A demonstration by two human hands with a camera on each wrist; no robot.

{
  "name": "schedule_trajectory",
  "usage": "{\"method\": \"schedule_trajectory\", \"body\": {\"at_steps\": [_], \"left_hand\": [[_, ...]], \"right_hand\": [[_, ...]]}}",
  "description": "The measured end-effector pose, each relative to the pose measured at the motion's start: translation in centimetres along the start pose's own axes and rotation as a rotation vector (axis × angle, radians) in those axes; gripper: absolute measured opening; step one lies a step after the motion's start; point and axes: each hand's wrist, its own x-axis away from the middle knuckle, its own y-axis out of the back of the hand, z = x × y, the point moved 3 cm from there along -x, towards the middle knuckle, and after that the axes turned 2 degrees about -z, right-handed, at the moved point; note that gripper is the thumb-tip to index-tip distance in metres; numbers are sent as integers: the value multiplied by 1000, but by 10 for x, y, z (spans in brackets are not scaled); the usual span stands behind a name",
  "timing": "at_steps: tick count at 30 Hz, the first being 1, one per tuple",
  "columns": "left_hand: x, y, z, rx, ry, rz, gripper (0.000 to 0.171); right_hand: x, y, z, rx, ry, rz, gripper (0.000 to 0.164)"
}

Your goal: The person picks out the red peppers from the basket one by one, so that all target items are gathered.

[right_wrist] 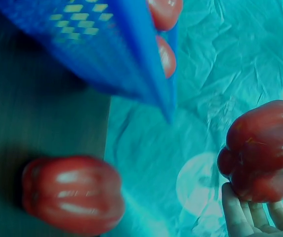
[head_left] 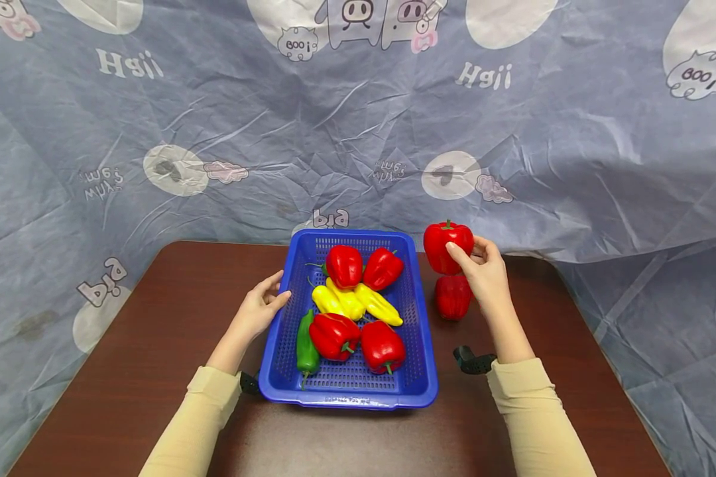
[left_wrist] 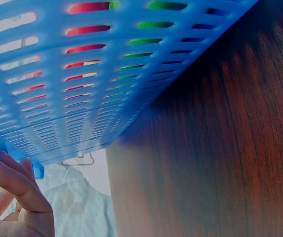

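Observation:
My right hand holds a red bell pepper with the thumb on its near side, raised at the right of the blue basket. In the right wrist view, fingers support this pepper from below. Another red bell pepper lies on the table below it. My left hand grips the basket's left rim, its thumb and fingertips right at the edge. Inside the basket are several red bell peppers, several yellow peppers and a long green pepper.
The basket stands on a dark brown wooden table. A grey-blue patterned cloth hangs behind the table's back edge. Dark wrist camera mounts stick out beside the sleeves.

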Motion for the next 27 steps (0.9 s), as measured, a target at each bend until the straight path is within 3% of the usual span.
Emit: {"method": "schedule_trajectory", "body": {"at_steps": [12,27], "left_hand": [[-1,1,0,5,4,0,60],[-3,1,4,23,7,0,60]], "right_hand": [[-10,36,-34,-17,-119,-106,77],[-14,55,-73,-29,-233,-210,84]]}}
